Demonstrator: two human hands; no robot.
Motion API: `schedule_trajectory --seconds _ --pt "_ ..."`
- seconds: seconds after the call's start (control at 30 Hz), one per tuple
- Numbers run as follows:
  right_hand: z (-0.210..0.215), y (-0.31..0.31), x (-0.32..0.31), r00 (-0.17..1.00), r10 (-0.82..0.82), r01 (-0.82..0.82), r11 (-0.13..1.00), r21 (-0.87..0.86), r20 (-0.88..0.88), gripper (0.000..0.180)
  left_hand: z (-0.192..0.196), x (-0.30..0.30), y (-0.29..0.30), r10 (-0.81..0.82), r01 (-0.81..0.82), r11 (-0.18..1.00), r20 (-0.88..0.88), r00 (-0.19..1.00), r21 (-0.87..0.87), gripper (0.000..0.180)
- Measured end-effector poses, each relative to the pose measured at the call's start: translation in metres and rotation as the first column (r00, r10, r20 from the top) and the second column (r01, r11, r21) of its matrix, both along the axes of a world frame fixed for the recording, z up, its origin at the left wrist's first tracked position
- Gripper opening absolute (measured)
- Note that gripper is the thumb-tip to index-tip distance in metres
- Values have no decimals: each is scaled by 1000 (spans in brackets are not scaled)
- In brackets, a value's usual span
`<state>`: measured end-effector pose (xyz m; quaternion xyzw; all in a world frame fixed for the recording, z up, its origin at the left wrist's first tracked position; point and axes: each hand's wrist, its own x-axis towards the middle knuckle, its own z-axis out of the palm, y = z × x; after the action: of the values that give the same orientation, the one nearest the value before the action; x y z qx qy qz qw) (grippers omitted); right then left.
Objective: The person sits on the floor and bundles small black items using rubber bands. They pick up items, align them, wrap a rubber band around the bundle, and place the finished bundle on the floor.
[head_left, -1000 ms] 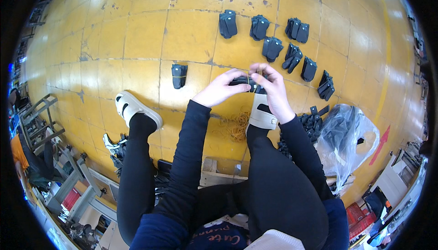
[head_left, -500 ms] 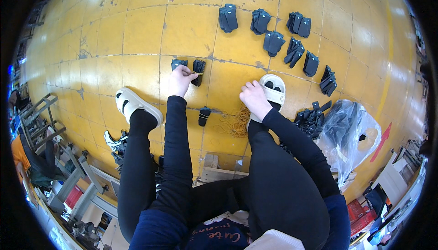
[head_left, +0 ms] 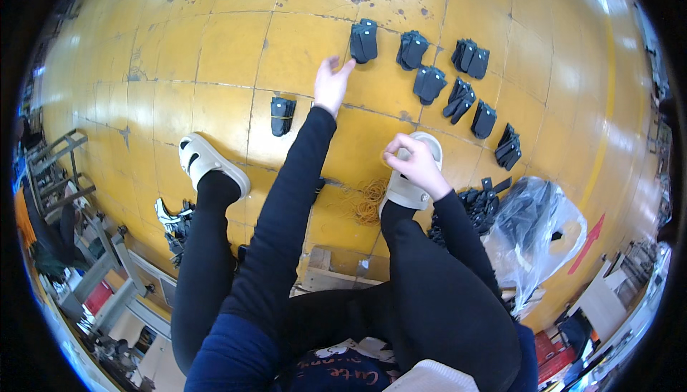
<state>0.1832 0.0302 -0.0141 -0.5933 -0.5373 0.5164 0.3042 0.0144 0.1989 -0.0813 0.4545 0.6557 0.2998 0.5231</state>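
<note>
- View from above of a seated person's two bare hands over a yellow tiled floor (head_left: 215,48).
- The left hand (head_left: 331,88) is extended forward, thumb and fingers parted in a moderately wide grip, with nothing visible between them. Its fingertips are just beside the lower edge of a stack of dark, flat, rounded pieces (head_left: 363,42); whether they touch, I cannot tell.
- The right hand (head_left: 421,163) is above the right beige clog (head_left: 409,190), its thumb and forefinger curled close in a narrow grip. Whether it holds anything, I cannot tell.
- Six more dark stacks (head_left: 429,85) lie on the floor to the right of the first, spread in a loose group, some with small pale labels.
- A banded dark bundle (head_left: 282,124), with a yellow band around it, lies left of the left hand.
- A tangle of yellow rubber bands (head_left: 370,202) lies beside the right clog, on its left.
- Beyond the right forearm is a heap of loose dark pieces (head_left: 481,202), next to a clear plastic bag (head_left: 529,231) with dark contents.
- A red arrow (head_left: 588,244) marks the floor right of the bag.
- The left beige clog (head_left: 209,163) stands well apart on the left.
</note>
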Motion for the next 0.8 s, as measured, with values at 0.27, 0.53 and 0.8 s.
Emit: schedule_trajectory --seconds 0.27,0.53,0.8 --pt "16 -23 64 917 -351 341 936 -83 -191 13 -23 72 61 -72 10 993 -526 848 -120 80" --pt "25 -14 82 729 -578 573 808 -135 -366 14 -6 62 42 -155 278 952 -582 798 127 55" --pt "15 5 54 644 -658 647 741 -183 -389 22 13 22 -52 -319 587 781 -672 668 212 51"
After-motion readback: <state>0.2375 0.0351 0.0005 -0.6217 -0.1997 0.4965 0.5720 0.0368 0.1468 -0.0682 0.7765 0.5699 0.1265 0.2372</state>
